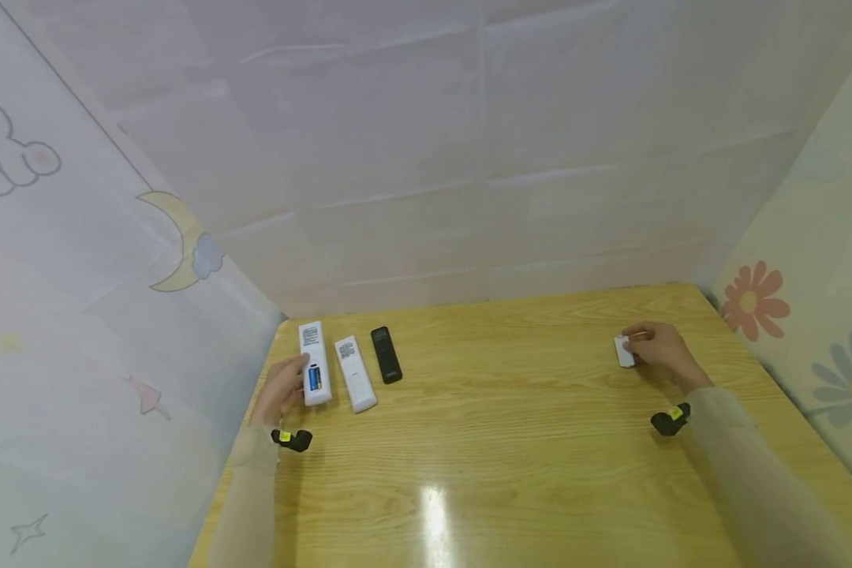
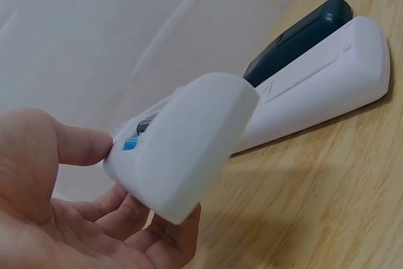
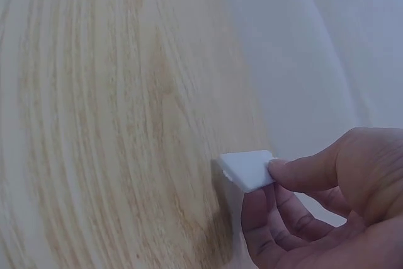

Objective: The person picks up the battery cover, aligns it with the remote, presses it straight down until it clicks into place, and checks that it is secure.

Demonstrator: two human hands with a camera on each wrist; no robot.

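My left hand [image 1: 281,388] grips a white remote control [image 1: 312,339] by its side, thumb on top and fingers beneath. Its back faces up, and blue batteries [image 1: 315,379] show in the uncovered compartment. In the left wrist view the remote's near end [image 2: 195,149] is tilted up off the table. Far to the right, my right hand [image 1: 662,353] pinches a small white battery cover [image 1: 624,353] between thumb and fingers. The right wrist view shows this cover [image 3: 249,169] close over the wood, with its shadow beside it.
Beside the held remote, a second white remote [image 1: 356,375] lies back up on the wooden table [image 1: 497,410]. A black remote [image 1: 386,355] lies just right of it. A pale curtain-like wall [image 1: 483,197] rises behind the table's far edge, with printed walls on both sides.
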